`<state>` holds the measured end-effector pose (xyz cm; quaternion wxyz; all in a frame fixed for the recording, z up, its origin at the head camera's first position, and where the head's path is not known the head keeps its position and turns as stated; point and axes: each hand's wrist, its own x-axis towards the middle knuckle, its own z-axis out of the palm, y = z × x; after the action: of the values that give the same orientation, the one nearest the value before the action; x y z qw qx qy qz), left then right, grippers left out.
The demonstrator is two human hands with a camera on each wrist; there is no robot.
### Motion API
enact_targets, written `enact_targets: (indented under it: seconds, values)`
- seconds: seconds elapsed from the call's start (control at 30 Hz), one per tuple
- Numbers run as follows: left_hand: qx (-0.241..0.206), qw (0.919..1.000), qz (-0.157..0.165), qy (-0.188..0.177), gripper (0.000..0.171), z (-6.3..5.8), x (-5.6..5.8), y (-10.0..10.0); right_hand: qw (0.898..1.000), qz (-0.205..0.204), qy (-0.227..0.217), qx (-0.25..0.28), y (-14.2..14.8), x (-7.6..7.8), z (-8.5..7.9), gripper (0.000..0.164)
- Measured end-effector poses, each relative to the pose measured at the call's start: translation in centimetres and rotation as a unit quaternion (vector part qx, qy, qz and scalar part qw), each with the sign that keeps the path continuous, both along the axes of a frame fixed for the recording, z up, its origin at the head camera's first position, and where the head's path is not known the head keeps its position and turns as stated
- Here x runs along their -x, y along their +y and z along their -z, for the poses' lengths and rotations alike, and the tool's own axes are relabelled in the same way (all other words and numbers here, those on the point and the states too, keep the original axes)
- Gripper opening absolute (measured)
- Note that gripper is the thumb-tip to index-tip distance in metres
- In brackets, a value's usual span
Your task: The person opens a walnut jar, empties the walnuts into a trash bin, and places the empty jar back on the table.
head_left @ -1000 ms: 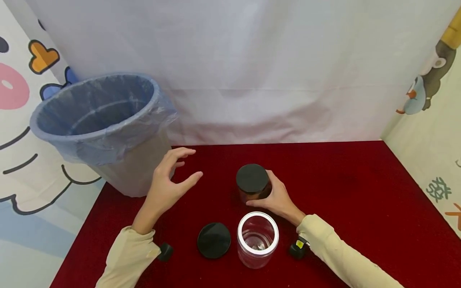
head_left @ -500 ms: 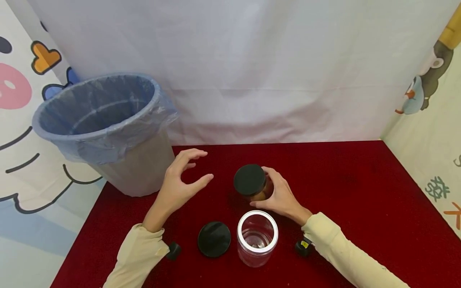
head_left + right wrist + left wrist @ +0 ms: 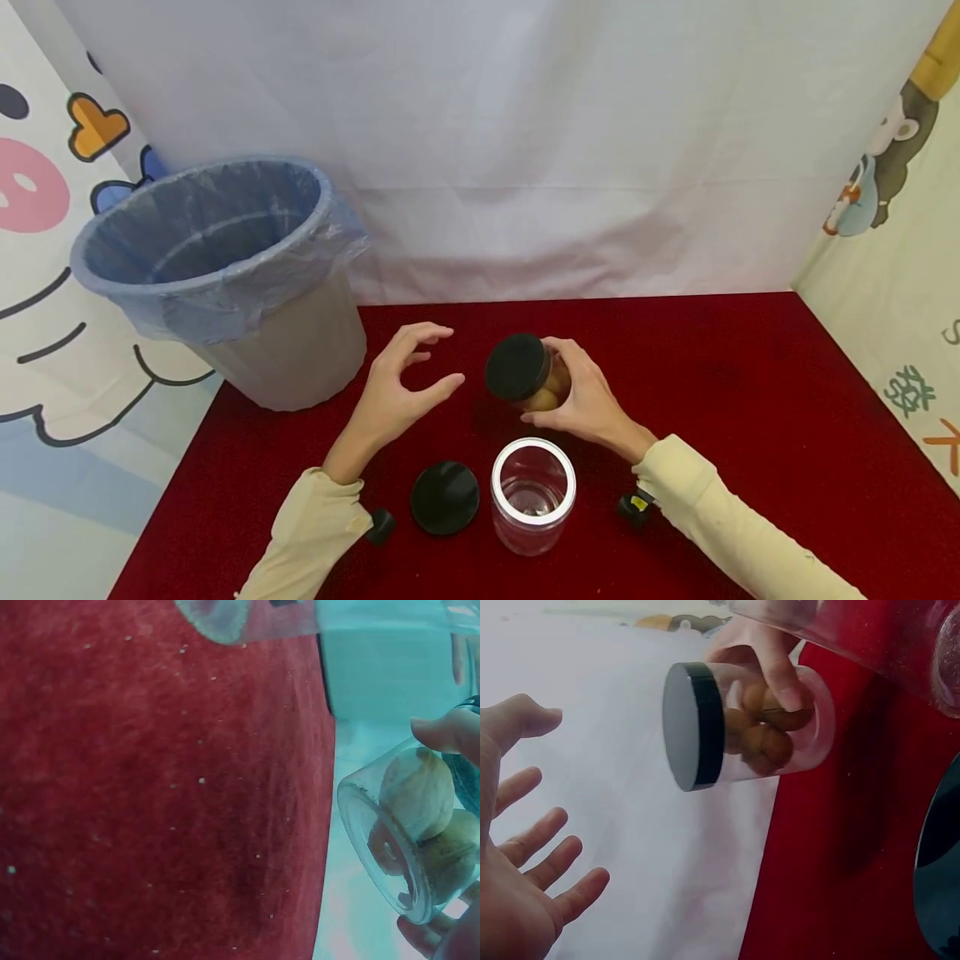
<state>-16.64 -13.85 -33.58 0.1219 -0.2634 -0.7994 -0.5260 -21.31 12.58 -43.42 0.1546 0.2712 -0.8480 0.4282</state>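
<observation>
My right hand (image 3: 592, 404) grips a clear jar (image 3: 816, 754) round its side, tilted with its black lid (image 3: 517, 367) toward the left hand. Inside it are several round brown things (image 3: 769, 746) that look like walnuts. The left wrist view shows the jar held above the red cloth. My left hand (image 3: 393, 392) hovers to the left of that lid, fingers spread and loosely bent, touching nothing. Nearer to me a second clear jar (image 3: 531, 533) stands upright without a lid. A loose black lid (image 3: 445, 497) lies flat just left of it.
A bin (image 3: 300, 350) lined with a blue bag (image 3: 225, 304) stands at the back left, close to the left hand. Red cloth (image 3: 735, 400) covers the table. A white curtain (image 3: 570, 150) hangs behind its far edge, and printed panels flank both sides.
My right hand has raised the walnut jar and tipped its lid end to the left, showing more of the contents. My left hand has moved right, closer to the jar.
</observation>
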Motion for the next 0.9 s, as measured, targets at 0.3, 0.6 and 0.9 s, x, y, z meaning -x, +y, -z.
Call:
enact_targets:
  seconds: [0.3, 0.6, 0.9]
  values:
    - [0.002, 0.9999, 0.01, -0.006, 0.047, 0.5, 0.2, 0.6, 1.0, 0.001, 0.018, -0.021, -0.2, 0.0, -1.4, 0.092]
    - [0.006, 0.9996, 0.026, -0.007, 0.051, 0.5, 0.4, 1.1, 0.999, 0.002, 0.025, -0.046, -0.4, -0.4, -2.9, 0.094]
    - [0.022, 0.9978, 0.06, -0.015, 0.056, 0.1, 0.4, 1.5, 0.996, -0.004, 0.041, -0.079, -0.7, -0.9, -4.3, 0.094]
